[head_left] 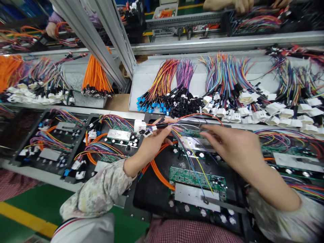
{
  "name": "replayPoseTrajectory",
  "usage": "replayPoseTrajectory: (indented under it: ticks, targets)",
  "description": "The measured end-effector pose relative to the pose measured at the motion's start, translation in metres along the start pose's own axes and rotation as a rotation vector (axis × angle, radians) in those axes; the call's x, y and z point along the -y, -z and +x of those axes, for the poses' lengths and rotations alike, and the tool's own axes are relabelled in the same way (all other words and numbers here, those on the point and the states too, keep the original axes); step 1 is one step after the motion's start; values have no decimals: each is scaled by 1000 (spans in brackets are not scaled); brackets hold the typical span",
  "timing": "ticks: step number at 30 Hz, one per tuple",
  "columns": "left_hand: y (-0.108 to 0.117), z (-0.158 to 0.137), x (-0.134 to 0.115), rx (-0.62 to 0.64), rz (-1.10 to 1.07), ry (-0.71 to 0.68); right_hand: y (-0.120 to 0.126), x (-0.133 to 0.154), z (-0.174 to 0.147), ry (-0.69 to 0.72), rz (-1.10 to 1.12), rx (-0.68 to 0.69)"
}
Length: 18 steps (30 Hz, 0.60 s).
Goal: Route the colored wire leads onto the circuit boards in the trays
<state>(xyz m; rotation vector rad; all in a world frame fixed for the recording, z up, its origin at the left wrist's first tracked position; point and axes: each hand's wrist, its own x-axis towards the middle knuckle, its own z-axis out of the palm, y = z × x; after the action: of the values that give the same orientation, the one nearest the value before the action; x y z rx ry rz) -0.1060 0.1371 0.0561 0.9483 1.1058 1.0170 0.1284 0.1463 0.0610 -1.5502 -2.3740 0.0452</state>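
Note:
My left hand (162, 136) is closed around a wire harness (162, 126) above the black tray in front of me. The harness's white connectors (140, 126) stick out to the left of that hand. Its loose wires (193, 153), yellow, blue and other colours, fan out to the right and hang over a green circuit board (197, 177) with a metal plate. My right hand (234, 145) is at the wires on the right, thumb and forefinger brought together at a thin wire; the exact grip is small and partly hidden. A second board (189, 132) lies partly behind the wires.
Orange cables (158, 173) curve inside the black tray (149, 192). More trays with wired boards (118, 135) stand on both sides. Sorted wire bundles (164, 81) lie on the shelf behind. A metal post (101, 44) rises at left. Co-workers' hands (243, 5) show across the bench.

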Motion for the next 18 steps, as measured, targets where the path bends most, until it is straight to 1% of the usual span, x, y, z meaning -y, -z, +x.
replayPoseTrajectory:
  ticks: [1,3,5,6,9,10,14,18]
  targets:
    - [0,0,0,6,-2,-3,7,2,-6,-3,33,-23]
    - [0,-1,-1,17,-22,-7,18,5,-17,23,88,19]
    - [-1,-1,-2,18,-51,-9,22,5,-23,45,145,78]
    - [-2,-2,-2,13,-63,-12,22,4,-23,36,182,76]
    - [-2,-2,-3,8,-77,0,10,-2,-12,-29,274,1]
    - [-2,-2,-3,8,-75,10,4,-4,-7,-33,277,7]
    - [-2,-1,-2,2,-68,52,-18,-8,7,-27,219,122]
    - [-2,-1,-2,5,-48,46,-26,-7,9,-48,185,141]
